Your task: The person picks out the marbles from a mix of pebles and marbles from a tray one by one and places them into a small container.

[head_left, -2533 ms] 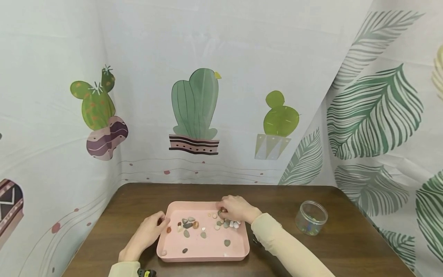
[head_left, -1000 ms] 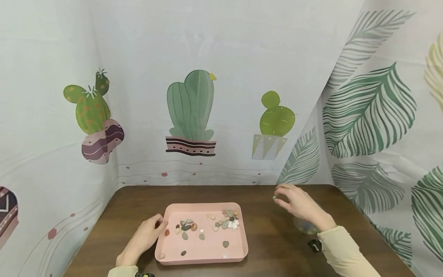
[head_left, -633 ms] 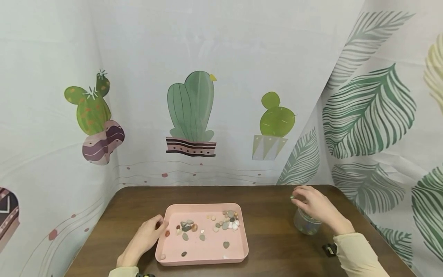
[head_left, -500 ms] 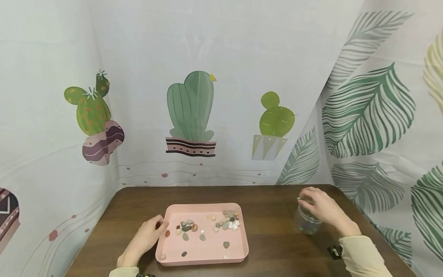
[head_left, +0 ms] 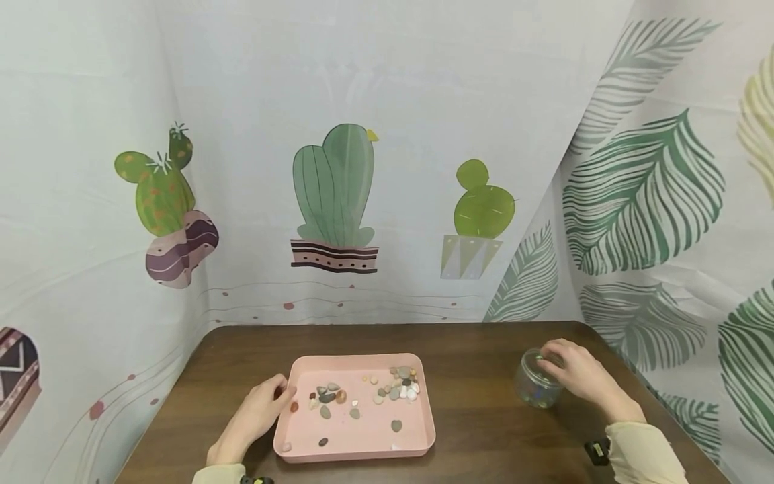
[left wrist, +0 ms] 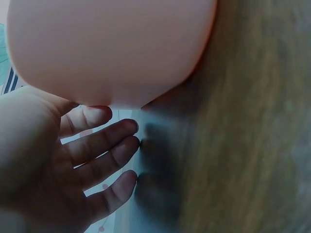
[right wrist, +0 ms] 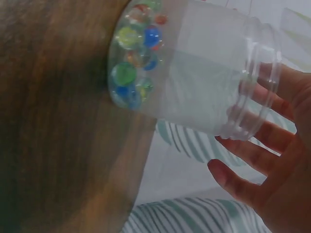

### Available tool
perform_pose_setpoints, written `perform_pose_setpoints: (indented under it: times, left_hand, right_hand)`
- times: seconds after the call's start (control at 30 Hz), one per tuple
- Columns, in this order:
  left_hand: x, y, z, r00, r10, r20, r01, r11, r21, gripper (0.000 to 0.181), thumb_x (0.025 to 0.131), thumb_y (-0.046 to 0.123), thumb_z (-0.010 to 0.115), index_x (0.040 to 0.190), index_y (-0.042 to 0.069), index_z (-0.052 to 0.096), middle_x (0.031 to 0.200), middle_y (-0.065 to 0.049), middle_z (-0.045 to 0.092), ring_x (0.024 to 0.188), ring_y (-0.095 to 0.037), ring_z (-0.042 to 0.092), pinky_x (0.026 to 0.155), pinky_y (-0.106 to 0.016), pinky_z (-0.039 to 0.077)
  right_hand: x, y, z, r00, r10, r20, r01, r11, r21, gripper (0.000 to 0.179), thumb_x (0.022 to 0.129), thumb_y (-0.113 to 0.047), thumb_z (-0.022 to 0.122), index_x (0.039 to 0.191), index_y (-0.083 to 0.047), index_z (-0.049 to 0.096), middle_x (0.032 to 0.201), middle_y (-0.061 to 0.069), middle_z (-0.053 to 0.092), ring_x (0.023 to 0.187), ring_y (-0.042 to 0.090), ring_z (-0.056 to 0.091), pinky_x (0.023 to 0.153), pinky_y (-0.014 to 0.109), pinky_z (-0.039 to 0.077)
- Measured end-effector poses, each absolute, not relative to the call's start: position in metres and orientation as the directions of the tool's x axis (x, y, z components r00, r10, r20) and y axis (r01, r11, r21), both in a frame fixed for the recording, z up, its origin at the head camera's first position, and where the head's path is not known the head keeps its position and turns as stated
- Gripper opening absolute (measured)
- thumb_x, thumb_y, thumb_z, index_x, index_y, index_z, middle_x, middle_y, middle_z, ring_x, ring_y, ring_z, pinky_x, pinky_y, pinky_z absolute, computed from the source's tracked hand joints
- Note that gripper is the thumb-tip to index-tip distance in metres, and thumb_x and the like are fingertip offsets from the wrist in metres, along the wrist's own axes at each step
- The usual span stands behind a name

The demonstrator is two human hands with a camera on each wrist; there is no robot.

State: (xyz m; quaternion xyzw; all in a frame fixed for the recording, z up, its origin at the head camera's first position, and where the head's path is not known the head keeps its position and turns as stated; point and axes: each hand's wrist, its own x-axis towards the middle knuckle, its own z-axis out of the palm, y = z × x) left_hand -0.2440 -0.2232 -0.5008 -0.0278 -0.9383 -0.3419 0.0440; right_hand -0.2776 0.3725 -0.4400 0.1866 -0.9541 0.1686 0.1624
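My left hand [head_left: 256, 410] is at the left side of a pink tray [head_left: 357, 435], with its thumb side at the rim; in the left wrist view the other fingers [left wrist: 104, 167] hang loosely below the tray's outer wall. My right hand [head_left: 577, 373] is over the mouth of a clear plastic jar [head_left: 533, 398], its fingertips inside the rim. A small green marble [head_left: 540, 357] shows at those fingertips, though the right wrist view does not show it. Colourful glass marbles [right wrist: 136, 60] lie at the bottom of the jar, which stands upright without a lid.
In the tray are several pebbles: a cluster of grey and white stones [head_left: 402, 386] at the right back, dark and brown stones [head_left: 328, 398] on the left, others scattered. The brown wooden table [head_left: 468, 403] meets a patterned cloth backdrop [head_left: 417, 202].
My right hand has left the tray's back right corner, travelled right with the small green marble, and come down into the jar's mouth. The left hand has stayed by the tray.
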Motion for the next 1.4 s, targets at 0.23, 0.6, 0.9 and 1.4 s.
perform_pose_setpoints:
  times: [0.23, 0.6, 0.9, 1.4]
  left_hand:
    - [-0.243, -0.22, -0.501, -0.995, 0.026, 0.098, 0.082, 0.766, 0.637, 0.02, 0.098, 0.023, 0.06, 0.082, 0.015, 0.051, 0.066, 0.001, 0.04, 0.058, -0.014, 0.038, 0.05, -0.027, 0.03]
    - [-0.243, -0.217, -0.5, -0.995, 0.034, 0.099, 0.089, 0.771, 0.63, 0.02, 0.098, 0.023, 0.059, 0.083, 0.015, 0.051, 0.067, 0.001, 0.041, 0.059, -0.014, 0.039, 0.051, -0.028, 0.03]
    - [-0.24, -0.216, -0.494, -0.993, 0.054, 0.109, 0.112, 0.768, 0.631, 0.019, 0.099, 0.023, 0.06, 0.083, 0.015, 0.054, 0.067, 0.001, 0.043, 0.059, -0.014, 0.04, 0.052, -0.028, 0.031]
    - [-0.241, -0.228, -0.471, -0.972, 0.058, 0.227, 0.174, 0.829, 0.531, 0.013, 0.098, 0.02, 0.06, 0.087, 0.013, 0.058, 0.074, 0.001, 0.049, 0.066, -0.015, 0.046, 0.056, -0.033, 0.038]
  right_hand:
    - [-0.276, 0.383, -0.454, -0.882, -0.303, 0.361, -0.413, 0.866, -0.283, 0.013, 0.086, -0.016, 0.075, 0.094, -0.012, 0.066, 0.103, 0.008, 0.065, 0.096, 0.036, 0.063, 0.078, 0.054, 0.049]
    - [-0.271, 0.387, -0.458, -0.897, -0.264, 0.355, -0.38, 0.869, -0.316, 0.012, 0.089, -0.024, 0.073, 0.092, -0.014, 0.066, 0.107, 0.013, 0.065, 0.1, 0.041, 0.061, 0.081, 0.057, 0.047]
    - [-0.265, 0.389, -0.455, -0.891, -0.264, 0.369, -0.386, 0.869, -0.309, 0.015, 0.091, -0.024, 0.071, 0.095, -0.01, 0.068, 0.108, 0.015, 0.064, 0.1, 0.041, 0.061, 0.082, 0.057, 0.046]
    - [-0.262, 0.352, -0.41, -0.86, -0.328, 0.39, -0.443, 0.86, -0.254, 0.02, 0.094, -0.024, 0.067, 0.104, -0.006, 0.069, 0.118, 0.018, 0.061, 0.11, 0.044, 0.055, 0.086, 0.059, 0.042]
